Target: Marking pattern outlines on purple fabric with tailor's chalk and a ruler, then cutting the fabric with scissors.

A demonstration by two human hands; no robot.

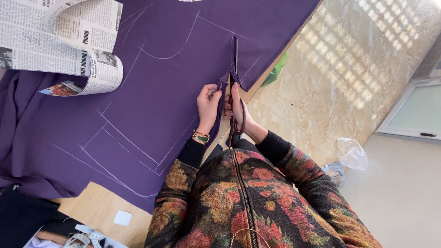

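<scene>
Head view, looking down over a floral jacket [257, 202] with a front zip. The purple fabric [151, 92] lies spread across a wooden table [98, 206] and carries white chalk lines [124, 138], straight and curved. Its right-hand edge runs along the table edge, beside a tiled floor [330, 82].

The right hand [235, 108] grips a pair of scissors [234, 87]; the fingers are curled closed through the dark red handles, and the dark blades point away from the body, lying in a cut in the fabric near its edge. Blades appear nearly closed; the exact gap cannot be told.

The left hand [208, 103] sits just beside the right, fingers bent and pinched on the fabric edge next to the cut, touching the cloth. A gold and green bracelet [200, 136] sits on that wrist.

A curled newspaper [59, 41] rests on the fabric at upper left, well apart from the hands. A small white chalk piece [122, 217] lies on the bare table near the fabric's lower edge. A measuring tape [85, 239] lies at the bottom edge. A clear plastic bag [351, 154] lies on the floor at right
</scene>
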